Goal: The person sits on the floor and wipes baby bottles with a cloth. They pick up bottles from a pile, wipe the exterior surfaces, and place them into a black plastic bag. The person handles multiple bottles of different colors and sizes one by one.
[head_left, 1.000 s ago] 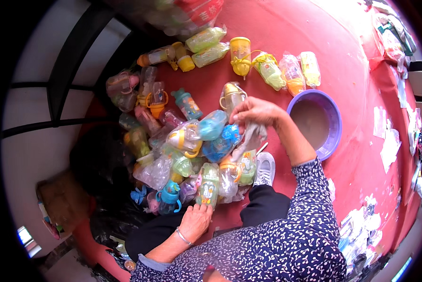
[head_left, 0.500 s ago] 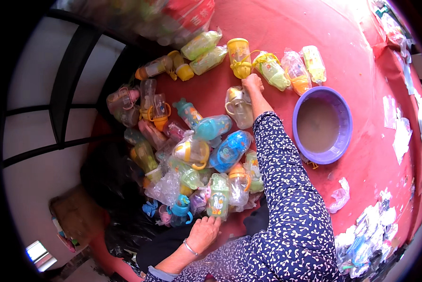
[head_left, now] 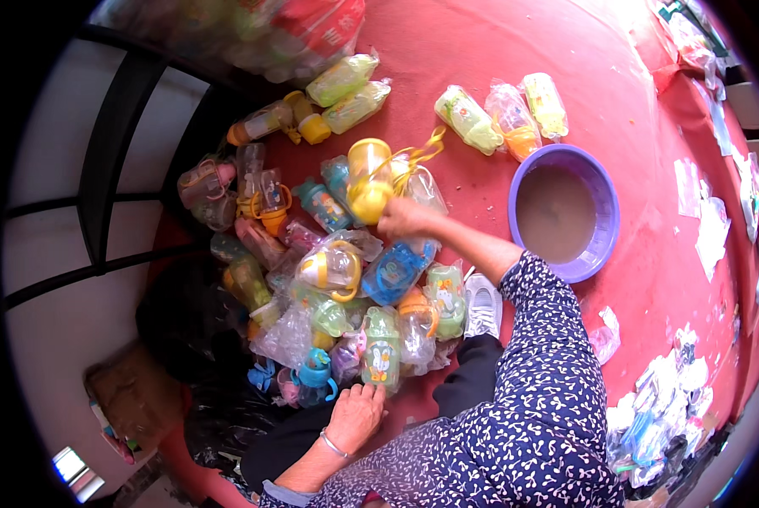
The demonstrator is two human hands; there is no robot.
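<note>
My right hand (head_left: 402,218) grips the lower end of a yellow water bottle (head_left: 369,161), raised over the pile, its yellow strap (head_left: 426,151) swinging to the right. Behind that hand, a clear bottle (head_left: 426,188) in plastic wrap is partly hidden. My left hand (head_left: 356,419) stays low by my lap, fingers extended, tips at the bottom of a wrapped green bottle (head_left: 381,351). Around them lie a blue bottle (head_left: 396,273), a clear cup with a yellow handle (head_left: 329,269) and a small blue cup (head_left: 315,378).
A purple basin (head_left: 515,212) of murky water stands on the red floor covering at the right. Three wrapped bottles, one a green bottle (head_left: 468,120), lie beyond it. Plastic scraps (head_left: 663,406) are heaped at lower right. My shoe (head_left: 483,306) shows beside the pile.
My right hand has brought the yellow bottle from the far row toward me and left, over the pile. Its strap now swings out. My left hand has barely moved.
</note>
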